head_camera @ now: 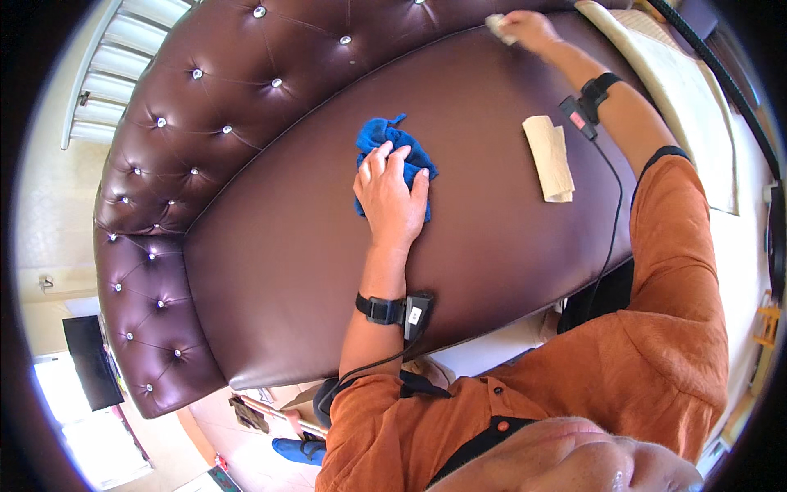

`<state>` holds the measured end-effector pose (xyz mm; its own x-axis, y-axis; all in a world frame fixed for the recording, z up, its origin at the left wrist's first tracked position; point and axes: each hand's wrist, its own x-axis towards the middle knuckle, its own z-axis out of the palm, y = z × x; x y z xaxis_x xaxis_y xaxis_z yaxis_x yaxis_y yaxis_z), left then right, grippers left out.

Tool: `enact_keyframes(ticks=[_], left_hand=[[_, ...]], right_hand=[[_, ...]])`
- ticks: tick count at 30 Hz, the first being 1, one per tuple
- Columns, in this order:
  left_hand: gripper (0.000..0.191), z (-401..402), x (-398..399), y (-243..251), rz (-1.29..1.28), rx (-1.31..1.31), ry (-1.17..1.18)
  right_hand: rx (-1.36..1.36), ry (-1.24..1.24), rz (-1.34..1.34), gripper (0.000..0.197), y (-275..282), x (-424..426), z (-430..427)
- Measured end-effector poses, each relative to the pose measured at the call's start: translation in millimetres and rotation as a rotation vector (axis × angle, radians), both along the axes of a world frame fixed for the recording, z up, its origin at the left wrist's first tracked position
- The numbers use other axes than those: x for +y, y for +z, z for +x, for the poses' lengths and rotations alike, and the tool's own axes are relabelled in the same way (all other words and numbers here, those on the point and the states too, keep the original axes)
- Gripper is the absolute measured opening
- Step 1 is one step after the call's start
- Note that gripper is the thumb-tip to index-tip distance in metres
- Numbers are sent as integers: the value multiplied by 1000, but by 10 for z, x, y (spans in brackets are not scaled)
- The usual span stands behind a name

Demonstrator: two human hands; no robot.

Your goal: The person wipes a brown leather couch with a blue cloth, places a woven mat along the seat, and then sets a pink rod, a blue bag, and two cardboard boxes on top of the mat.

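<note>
My left hand lies spread on a crumpled blue cloth in the middle of the brown leather sofa seat. At the top right, my right hand holds a small whitish cloth or wad against the seat near the foot of the tufted backrest. Between my arms, a folded beige cloth or paper towel rests on the seat. Both wrists carry black straps with small wired devices.
Crystal-like buttons stud the backrest and the left armrest. A cream cover drapes the right side, beside a thick black braided cable. Thin cables run from my wrists. A wooden-handled item and a blue shoe are on the floor below.
</note>
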<state>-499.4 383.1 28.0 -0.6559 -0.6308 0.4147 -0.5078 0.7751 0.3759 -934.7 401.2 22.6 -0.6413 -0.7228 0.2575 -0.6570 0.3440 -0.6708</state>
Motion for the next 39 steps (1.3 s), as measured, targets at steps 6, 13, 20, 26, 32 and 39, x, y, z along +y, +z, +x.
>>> enact_keyframes(ticks=[6, 13, 20, 26, 32, 39], left_hand=[[43, 79, -64, 18, 9, -36, 29], [42, 57, -52, 21, 39, -22, 27], [41, 41, -65, 11, 40, -14, 39], [40, 81, -66, -6, 30, 14, 28], [39, 174, -102, -24, 45, 63, 22], [39, 185, -106, -42, 54, 90, 41]], right_hand=[[126, -544, 30, 19, 167, 223, -658], [122, -513, -10, 12, -52, -332, -560], [-78, -233, -227, 13, -213, -1198, 368], [-477, 405, -399, 12, -253, -1678, 1694], [79, 159, -319, 11, -16, -1717, 1905], [-27, -166, -326, 7, 51, -1368, 1512]])
